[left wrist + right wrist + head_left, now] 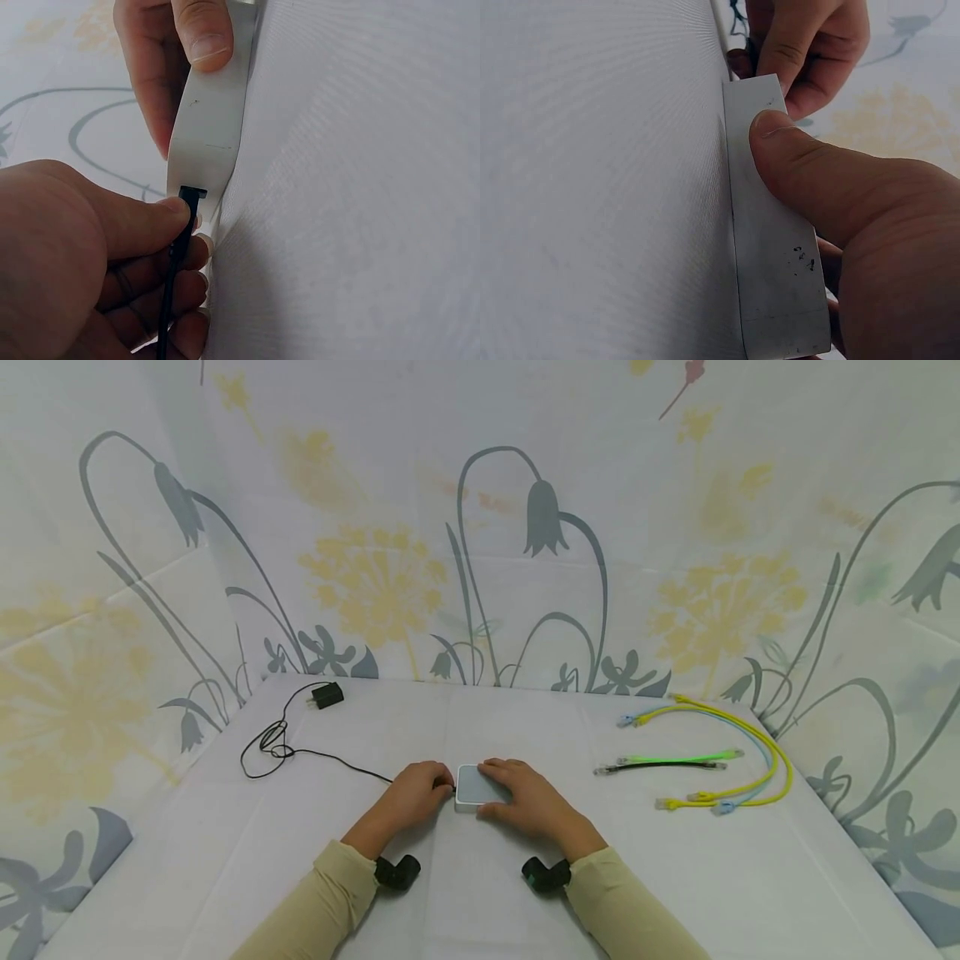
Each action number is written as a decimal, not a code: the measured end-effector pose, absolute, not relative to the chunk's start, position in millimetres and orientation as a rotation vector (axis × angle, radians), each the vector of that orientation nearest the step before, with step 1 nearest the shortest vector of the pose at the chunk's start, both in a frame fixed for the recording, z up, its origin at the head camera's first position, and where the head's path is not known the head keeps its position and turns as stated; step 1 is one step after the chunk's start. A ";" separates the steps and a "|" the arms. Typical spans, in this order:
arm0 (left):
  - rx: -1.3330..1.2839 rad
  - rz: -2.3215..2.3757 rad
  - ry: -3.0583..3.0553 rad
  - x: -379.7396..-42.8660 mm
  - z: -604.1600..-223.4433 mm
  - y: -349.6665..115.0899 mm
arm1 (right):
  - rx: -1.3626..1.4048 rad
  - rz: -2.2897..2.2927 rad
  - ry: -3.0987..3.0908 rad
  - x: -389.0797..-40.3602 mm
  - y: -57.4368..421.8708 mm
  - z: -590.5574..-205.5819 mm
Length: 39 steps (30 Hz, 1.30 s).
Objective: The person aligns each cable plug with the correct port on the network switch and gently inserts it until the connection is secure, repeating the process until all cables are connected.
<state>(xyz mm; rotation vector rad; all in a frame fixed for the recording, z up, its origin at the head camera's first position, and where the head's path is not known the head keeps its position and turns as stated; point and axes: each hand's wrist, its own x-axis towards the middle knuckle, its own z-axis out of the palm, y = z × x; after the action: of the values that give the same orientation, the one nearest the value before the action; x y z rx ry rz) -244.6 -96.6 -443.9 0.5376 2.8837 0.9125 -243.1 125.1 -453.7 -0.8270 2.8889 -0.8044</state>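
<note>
A small white box-shaped device (474,787) with a grey top lies flat on the white table between the hands. My right hand (534,797) grips it from the right, the thumb (776,131) on its near side and the fingers at the far side. My left hand (415,789) pinches the black cable plug (189,214) between thumb and fingers. In the left wrist view the plug's tip sits at a dark port (201,193) in the device's left end. The black cable (341,761) runs off leftward from under the left hand.
The cable leads to a loose coil and a black power adapter (327,695) at the back left. To the right lie yellow network cables (786,768), a light blue one (768,752), a short green one (693,757) and a short black one (660,765). A flower-printed cloth (510,568) stands behind.
</note>
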 end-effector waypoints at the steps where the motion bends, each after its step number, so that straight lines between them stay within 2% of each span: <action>1: 0.539 0.911 2.887 -244.3 -443.9 -96.7 | -0.824 -0.796 2.890 -243.3 125.0 -453.6; 39: 0.533 0.898 2.904 -245.2 -446.9 -93.2 | -0.809 -0.754 2.892 -246.5 123.3 -453.8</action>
<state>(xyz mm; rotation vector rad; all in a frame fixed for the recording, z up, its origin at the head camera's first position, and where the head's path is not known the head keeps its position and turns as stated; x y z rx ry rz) -245.2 -93.2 -446.9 0.5328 2.9044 0.8975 -246.5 123.3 -453.8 -0.8089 2.8916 -0.7538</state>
